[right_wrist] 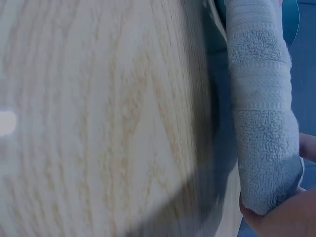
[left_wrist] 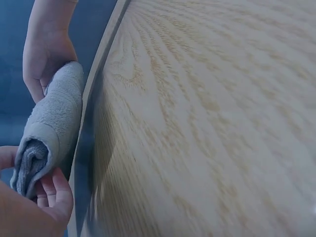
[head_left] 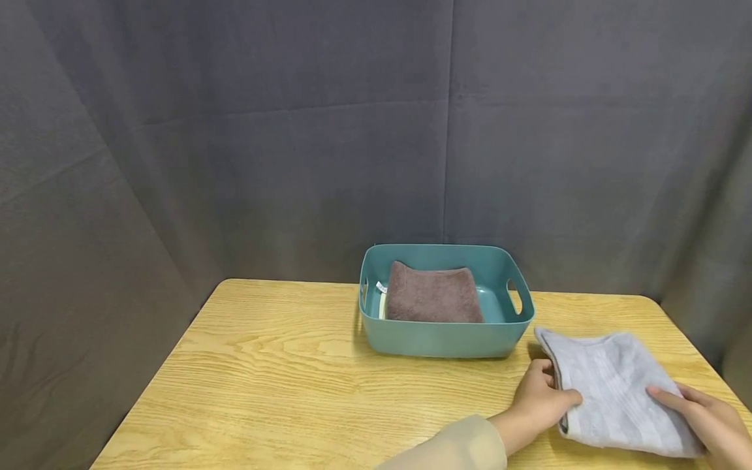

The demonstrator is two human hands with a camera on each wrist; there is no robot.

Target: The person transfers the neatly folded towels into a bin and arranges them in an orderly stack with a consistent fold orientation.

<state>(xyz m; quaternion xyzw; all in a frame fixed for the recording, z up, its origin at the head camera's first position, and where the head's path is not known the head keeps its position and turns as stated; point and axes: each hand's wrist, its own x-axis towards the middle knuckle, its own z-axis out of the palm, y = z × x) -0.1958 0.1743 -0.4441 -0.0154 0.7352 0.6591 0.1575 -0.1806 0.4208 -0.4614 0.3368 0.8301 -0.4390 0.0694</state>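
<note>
A folded light grey towel [head_left: 617, 391] is held between both hands at the right side of the table. The left hand [head_left: 543, 398] grips its left edge, thumb on top and fingers beneath. On the opposite side the right hand [head_left: 707, 418] pinches the towel, its thumb lying across the upper face. Seen from the left wrist, the towel [left_wrist: 57, 106] shows its layered folds at the near end, inside the left hand's [left_wrist: 42, 202] grip. In the right wrist view woven bands cross the towel [right_wrist: 261, 84], and the right hand [right_wrist: 291, 212] holds its lower end.
A teal basket [head_left: 437, 339] with side handle holes stands at the back of the wooden table [head_left: 282, 378]. Inside it lies a folded brown towel [head_left: 435, 297], with a white tag [head_left: 381, 287] at its left. A grey curtain [head_left: 329, 163] hangs behind.
</note>
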